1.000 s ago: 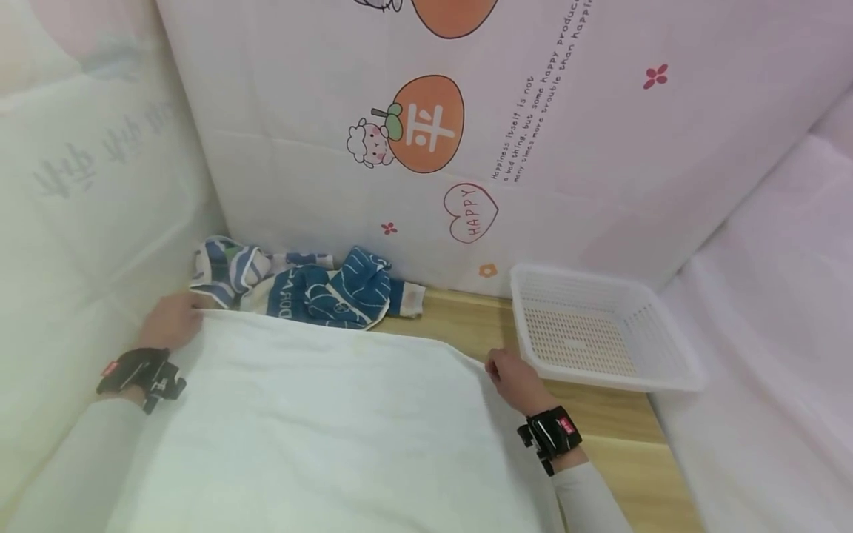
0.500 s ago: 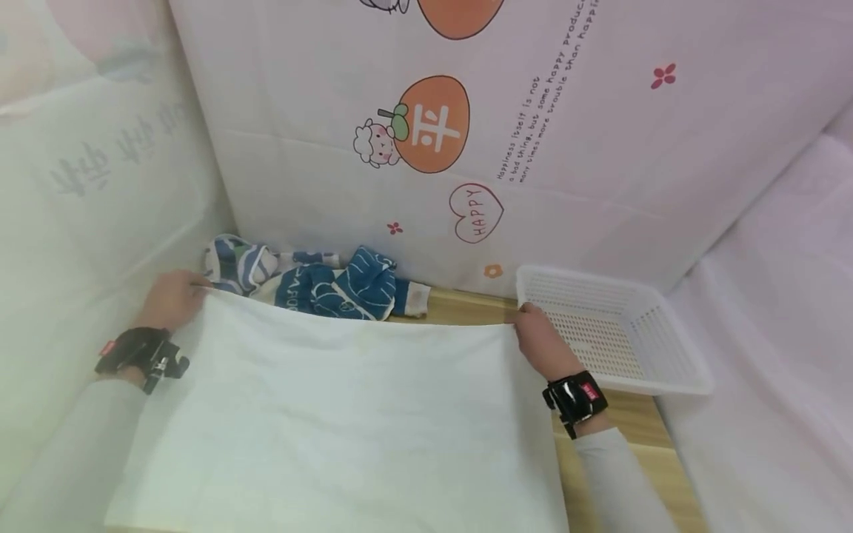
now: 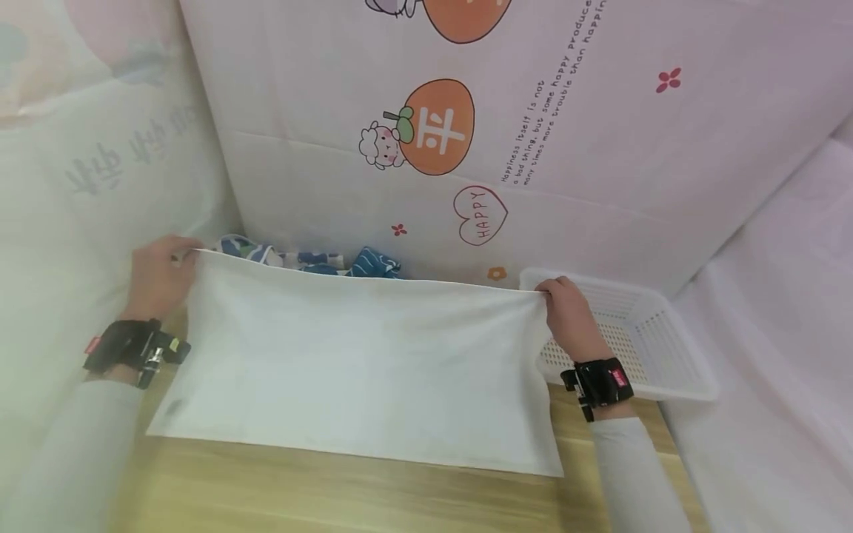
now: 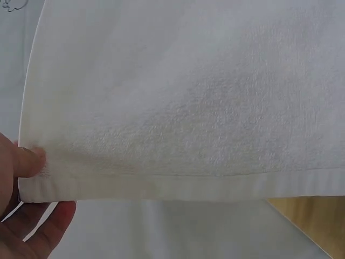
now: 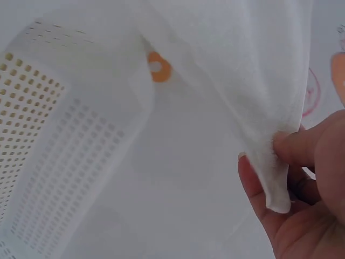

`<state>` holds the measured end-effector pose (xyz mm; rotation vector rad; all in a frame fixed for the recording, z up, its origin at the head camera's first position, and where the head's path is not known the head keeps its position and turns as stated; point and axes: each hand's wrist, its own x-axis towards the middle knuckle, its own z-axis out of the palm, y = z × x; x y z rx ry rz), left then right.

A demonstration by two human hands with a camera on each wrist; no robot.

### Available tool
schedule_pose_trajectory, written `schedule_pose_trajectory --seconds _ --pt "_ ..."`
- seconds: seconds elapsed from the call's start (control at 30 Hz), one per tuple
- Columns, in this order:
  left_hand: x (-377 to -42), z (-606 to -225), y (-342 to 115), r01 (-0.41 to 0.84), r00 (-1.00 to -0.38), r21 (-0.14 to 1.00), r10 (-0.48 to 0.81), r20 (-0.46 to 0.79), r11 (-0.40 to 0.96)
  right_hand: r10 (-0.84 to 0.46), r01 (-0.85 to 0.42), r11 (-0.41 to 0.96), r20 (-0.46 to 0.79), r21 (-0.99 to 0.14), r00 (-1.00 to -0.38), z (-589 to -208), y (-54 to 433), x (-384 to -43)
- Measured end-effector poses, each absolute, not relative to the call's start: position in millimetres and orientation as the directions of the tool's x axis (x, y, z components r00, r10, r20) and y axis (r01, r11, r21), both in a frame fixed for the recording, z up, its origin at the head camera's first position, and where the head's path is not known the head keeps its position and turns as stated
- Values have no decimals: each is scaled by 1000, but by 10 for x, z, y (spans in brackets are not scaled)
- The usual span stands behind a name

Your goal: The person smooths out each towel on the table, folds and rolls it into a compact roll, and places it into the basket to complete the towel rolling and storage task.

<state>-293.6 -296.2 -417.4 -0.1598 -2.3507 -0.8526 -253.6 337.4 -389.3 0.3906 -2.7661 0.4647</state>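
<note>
A white towel (image 3: 373,363) hangs stretched between both hands, its lower edge over the wooden table. The left hand (image 3: 160,277) pinches its upper left corner; in the left wrist view the thumb (image 4: 29,162) presses on the hemmed terry cloth (image 4: 178,135). At the upper right corner the right hand (image 3: 569,314) pinches the other end. Bunched cloth (image 5: 277,183) shows between thumb and fingers in the right wrist view. Behind the towel's top edge lie blue-and-white patterned cloths (image 3: 373,263), mostly hidden.
A white plastic basket (image 3: 666,340) with a perforated bottom stands at the right, partly behind the right hand. Printed white sheets (image 3: 300,185) wall in the back and both sides. Wooden tabletop (image 3: 346,488) shows in front of the towel.
Both hands have moved up and away from the body with the towel, the right one also rightward. The towel's lower edge has come into view, and the patterned cloths are now more covered.
</note>
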Motion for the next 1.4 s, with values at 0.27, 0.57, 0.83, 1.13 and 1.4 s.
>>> schedule_pose_trajectory --seconds 0.27,0.57,0.83,1.13,1.4 --pt "-2304 -4436 -3056 262 -844 604 -125 521 753 -279 -408 871 409 -273 -869 -4304 3231 -1907" --pt "-1600 -5255 -3337 227 -910 594 -50 412 771 -263 -348 889 290 -297 -920 -5004 3294 -1373" --pt "-1345 -5381 -3418 257 -896 631 -63 439 732 -276 -426 861 448 -277 -850 -4820 3346 -1090" --pt "-1272 -5586 -3423 252 -955 521 122 271 816 -162 -175 912 65 -372 -985 -5266 3395 -957" --pt "-1349 -5547 -3259 153 -983 504 81 163 850 -85 -74 904 -8 -421 -996 -5254 3438 -939"
